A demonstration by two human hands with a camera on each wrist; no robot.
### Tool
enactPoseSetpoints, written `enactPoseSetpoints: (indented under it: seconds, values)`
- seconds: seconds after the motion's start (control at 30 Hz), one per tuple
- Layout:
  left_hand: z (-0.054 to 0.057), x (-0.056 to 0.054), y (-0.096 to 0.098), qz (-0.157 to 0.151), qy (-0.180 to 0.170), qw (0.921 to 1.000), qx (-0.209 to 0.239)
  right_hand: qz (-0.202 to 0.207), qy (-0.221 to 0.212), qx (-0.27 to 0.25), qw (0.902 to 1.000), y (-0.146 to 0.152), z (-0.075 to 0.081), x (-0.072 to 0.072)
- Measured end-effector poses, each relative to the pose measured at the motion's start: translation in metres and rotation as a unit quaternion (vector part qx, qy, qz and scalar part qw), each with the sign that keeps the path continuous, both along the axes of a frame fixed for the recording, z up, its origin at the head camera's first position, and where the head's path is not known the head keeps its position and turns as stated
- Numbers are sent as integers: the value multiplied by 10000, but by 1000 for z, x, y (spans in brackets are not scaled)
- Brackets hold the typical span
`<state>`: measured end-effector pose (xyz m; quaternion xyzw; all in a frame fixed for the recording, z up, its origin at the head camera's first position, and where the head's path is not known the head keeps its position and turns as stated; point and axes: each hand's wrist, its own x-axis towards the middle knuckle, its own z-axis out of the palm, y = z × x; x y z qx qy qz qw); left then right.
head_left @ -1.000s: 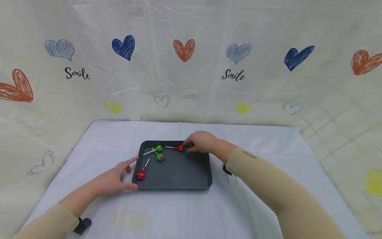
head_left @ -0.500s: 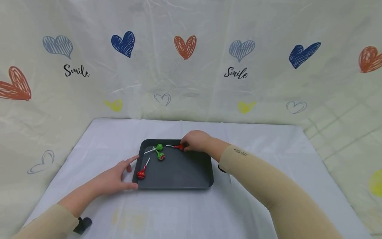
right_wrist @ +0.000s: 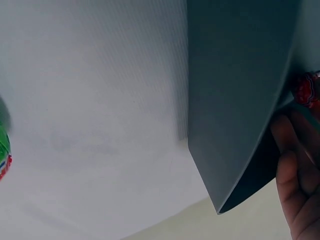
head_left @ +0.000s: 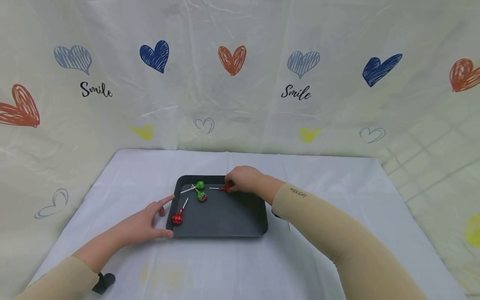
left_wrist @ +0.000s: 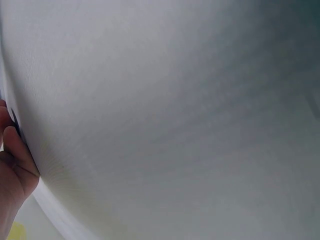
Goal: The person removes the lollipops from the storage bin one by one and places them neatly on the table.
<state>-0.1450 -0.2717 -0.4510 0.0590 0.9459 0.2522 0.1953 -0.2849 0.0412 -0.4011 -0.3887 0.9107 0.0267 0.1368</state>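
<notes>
A dark grey tray (head_left: 225, 216) lies on the white-covered table. My right hand (head_left: 243, 178) reaches over its back edge and pinches the head of a red-wrapped lollipop (head_left: 221, 189), whose white stick points left. Most of that head is hidden by the fingers. In the right wrist view the curled fingers of the right hand (right_wrist: 295, 175) show beside the tray wall (right_wrist: 235, 90), close to the red wrapper (right_wrist: 304, 91). My left hand (head_left: 140, 225) rests at the tray's left side, index finger and thumb extended along the rim. Only part of the left hand (left_wrist: 15, 165) enters the left wrist view.
Two green-wrapped lollipops (head_left: 201, 196) lie with sticks crossing at the tray's back left. Another red lollipop (head_left: 177, 218) sits at the front left corner. Right of the tray, a white stick (head_left: 289, 226) shows beside my forearm. A green wrapper (right_wrist: 4, 152) edges into the right wrist view.
My right hand has moved slightly left and closed over the red lollipop's head, which showed more fully before. The lollipop has shifted a little toward me. The left hand has stayed put.
</notes>
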Motion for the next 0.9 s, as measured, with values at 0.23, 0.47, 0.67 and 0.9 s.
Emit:
enactPoseSetpoints:
  seconds: [0.23, 0.47, 0.67, 0.9]
  values:
    - [1, 0, 1, -9, 48, 10000, -12, 32, -369, -6, 9993, 5, 1, 4]
    - [1, 2, 2, 3, 23, 10000, 8, 166, -752, -125, 9970, 16, 2, 12]
    - [2, 4, 2, -32, 57, 10000, 27, 368, -815, -208, 9958, 25, 3, 22]
    - [2, 4, 3, -52, 94, 9999, 37, 637, -703, -298, 9950, 33, 0, 26]
